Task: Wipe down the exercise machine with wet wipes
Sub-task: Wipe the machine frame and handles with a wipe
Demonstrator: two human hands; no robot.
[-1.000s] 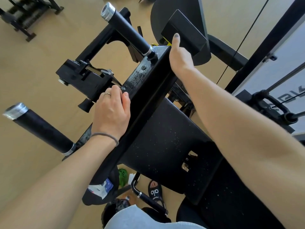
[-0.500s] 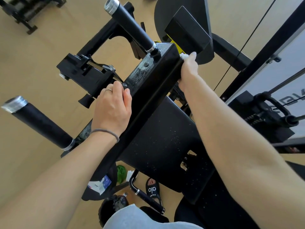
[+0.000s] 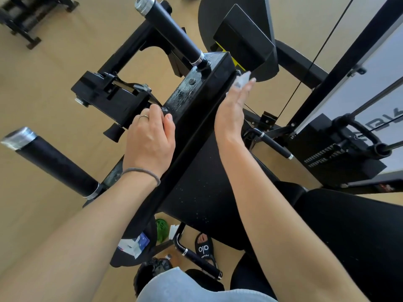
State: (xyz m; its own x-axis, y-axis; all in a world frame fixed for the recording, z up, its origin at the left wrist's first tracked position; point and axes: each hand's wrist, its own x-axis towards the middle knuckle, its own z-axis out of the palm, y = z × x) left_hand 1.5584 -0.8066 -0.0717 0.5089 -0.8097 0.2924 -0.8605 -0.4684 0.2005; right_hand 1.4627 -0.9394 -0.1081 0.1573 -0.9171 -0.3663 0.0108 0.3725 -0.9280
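Nearest the camera: a pale blue ribbed garment hem (image 3: pixel 196 286) at bottom centre, and below it one black slide sandal (image 3: pixel 205 249) with white lettering on the floor. One green object (image 3: pixel 161 229) lies beside it under the frame; what it is cannot be told.

Two hands are in view. The left hand (image 3: pixel 150 140), with one ring and one grey band at the wrist, rests on the left edge of the black square-section steel beam (image 3: pixel 192 110) of the exercise machine, fingers curled over the edge and grasping it. The right hand (image 3: pixel 231 114) lies flat along the beam's right face, fingers straight, pressing one crumpled white wet wipe (image 3: pixel 241 80) against the metal near the beam's far end; the wipe shows beyond the fingertips.

The beam's top face is glossy and streaked with moisture near its far end. Two black cylindrical foam-covered roller bars with silver end caps project from the machine: one at near left (image 3: pixel 52 162), one at far top (image 3: pixel 172 33). Below the beam sits one black padded seat panel (image 3: pixel 200 188), speckled with pale specks.

To the right stand one black weight stack (image 3: pixel 331 158) and thin cables beside a white panel. The floor (image 3: pixel 43 83) is tan and smooth. One black rack (image 3: pixel 26 16) stands at far top left.
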